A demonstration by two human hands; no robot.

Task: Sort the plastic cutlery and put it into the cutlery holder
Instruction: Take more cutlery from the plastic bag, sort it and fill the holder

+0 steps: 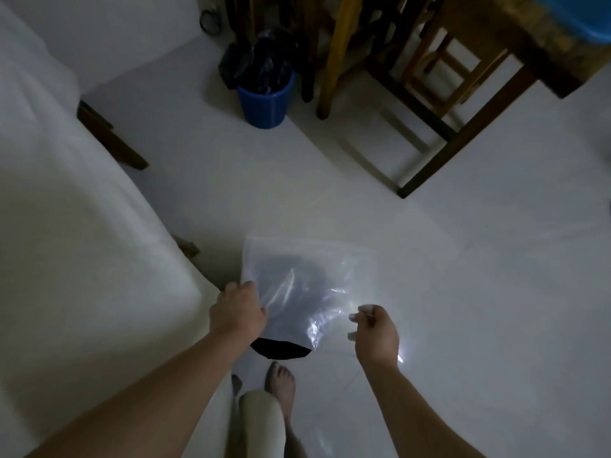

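1. Clear plastic bag point(297, 285), held spread between both hands above the floor; a dark round object shows through it, near side.
2. Left hand point(238, 309) grips the bag's left edge.
3. Right hand point(373, 332) pinches its right edge.
4. No cutlery or holder in view.

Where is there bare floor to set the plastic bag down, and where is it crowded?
Bare floor lies right of the bag, below the wooden table, and between the bag and the blue bin. It is crowded top centre, with bin, chair legs and table legs. The white bed fills the left. Both hands, left and right, hold the bag.
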